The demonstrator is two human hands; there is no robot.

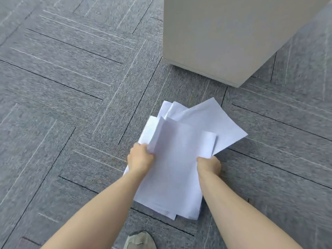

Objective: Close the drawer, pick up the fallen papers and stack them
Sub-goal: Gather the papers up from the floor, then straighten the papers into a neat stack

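A loose bundle of several white papers is held over the grey carpet, its sheets fanned out unevenly toward the far right. My left hand grips the bundle's left edge, fingers curled under the sheets. My right hand grips the right edge, thumb on top. The beige cabinet stands just beyond the papers at the upper right; only its plain side shows, and no drawer front is visible.
Grey carpet tiles with dark and light stripes cover the floor all around. The toe of a khaki shoe shows at the bottom edge, below the papers.
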